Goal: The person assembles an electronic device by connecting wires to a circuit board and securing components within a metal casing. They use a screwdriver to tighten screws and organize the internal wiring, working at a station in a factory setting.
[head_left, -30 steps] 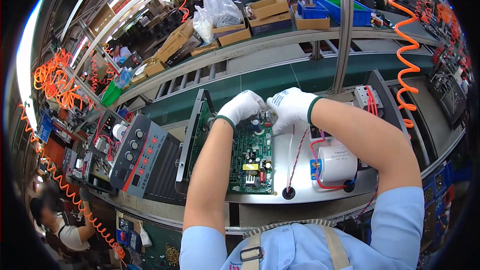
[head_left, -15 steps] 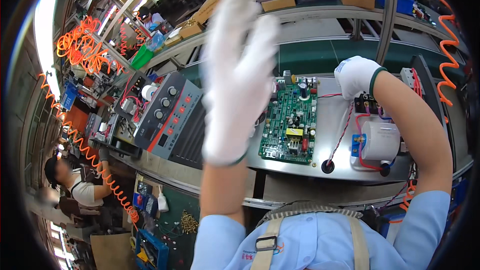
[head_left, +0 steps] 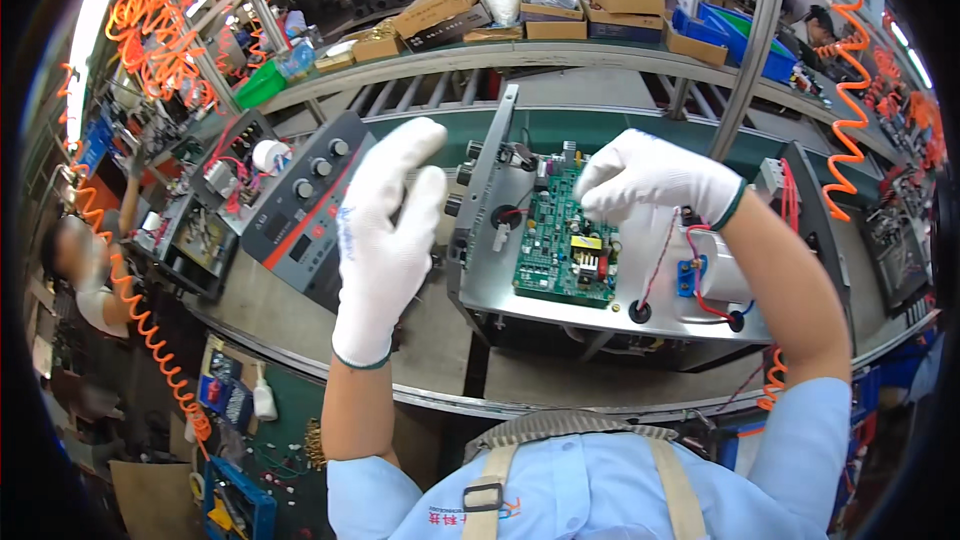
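Observation:
My left hand, in a white glove, is raised over the left side of the metal chassis. Its fingers and thumb are apart, with nothing between them. My right hand, also gloved, hovers over the right part of the green circuit board. Its fingers are curled together, and whatever is in them, if anything, is hidden. The board lies flat on the silver metal chassis. Right of the board, a twisted red-and-dark wire enters a black grommet. Next to it sits a white cylinder with red and blue wires, partly behind my right forearm.
A grey front panel with knobs stands on a unit at left. Cardboard boxes and a blue bin line the shelf behind. Orange coiled hoses hang at both sides. A co-worker is at far left.
My left hand has come down and to the left, away from the board. My right hand has moved left from the wired parts to over the board. The view has shifted.

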A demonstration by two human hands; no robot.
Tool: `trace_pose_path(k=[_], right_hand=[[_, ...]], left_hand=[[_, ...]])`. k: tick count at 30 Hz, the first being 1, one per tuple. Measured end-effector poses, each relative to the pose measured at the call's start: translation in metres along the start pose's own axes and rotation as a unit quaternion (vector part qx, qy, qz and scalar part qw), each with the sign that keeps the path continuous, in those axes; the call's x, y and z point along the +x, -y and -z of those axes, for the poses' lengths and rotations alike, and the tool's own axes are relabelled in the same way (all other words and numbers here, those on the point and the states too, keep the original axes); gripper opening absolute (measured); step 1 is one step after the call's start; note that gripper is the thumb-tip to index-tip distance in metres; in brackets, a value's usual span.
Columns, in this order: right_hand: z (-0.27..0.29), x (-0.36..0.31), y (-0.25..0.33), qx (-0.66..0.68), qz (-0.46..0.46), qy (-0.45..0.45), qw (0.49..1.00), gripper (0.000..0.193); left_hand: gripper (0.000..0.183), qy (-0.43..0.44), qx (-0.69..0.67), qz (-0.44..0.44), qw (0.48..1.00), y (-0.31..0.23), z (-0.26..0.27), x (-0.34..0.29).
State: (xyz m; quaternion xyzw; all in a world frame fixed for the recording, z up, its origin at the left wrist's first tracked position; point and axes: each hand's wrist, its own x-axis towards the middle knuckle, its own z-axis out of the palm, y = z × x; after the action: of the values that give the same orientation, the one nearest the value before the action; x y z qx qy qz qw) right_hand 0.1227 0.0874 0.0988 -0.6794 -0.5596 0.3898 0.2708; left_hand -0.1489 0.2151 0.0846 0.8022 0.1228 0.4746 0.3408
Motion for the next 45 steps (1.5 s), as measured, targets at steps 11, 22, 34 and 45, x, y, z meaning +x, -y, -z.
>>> trace_pose_path(k=[11, 22, 34, 45], right_hand=[[-0.002, -0.013, -0.066, 0.159, 0.094, -0.108, 0.977, 0.026], [0.007, 0.005, -0.084, 0.026, -0.139, -0.043, 0.989, 0.029], [0.014, 0.001, -0.076, 0.016, -0.158, -0.048, 0.986, 0.025], [0.014, 0.023, -0.098, -0.383, 0.247, 0.047, 0.889, 0.021]], left_hand=[[0.029, 0.120, 0.043, -0.092, 0.988, 0.001, -0.044, 0.021], [0.030, 0.117, 0.095, -0.036, 0.988, 0.021, -0.045, 0.008], [0.030, 0.106, 0.090, -0.080, 0.987, 0.024, -0.052, 0.011], [0.018, 0.014, 0.027, -0.163, 0.986, 0.025, -0.049, 0.012]])
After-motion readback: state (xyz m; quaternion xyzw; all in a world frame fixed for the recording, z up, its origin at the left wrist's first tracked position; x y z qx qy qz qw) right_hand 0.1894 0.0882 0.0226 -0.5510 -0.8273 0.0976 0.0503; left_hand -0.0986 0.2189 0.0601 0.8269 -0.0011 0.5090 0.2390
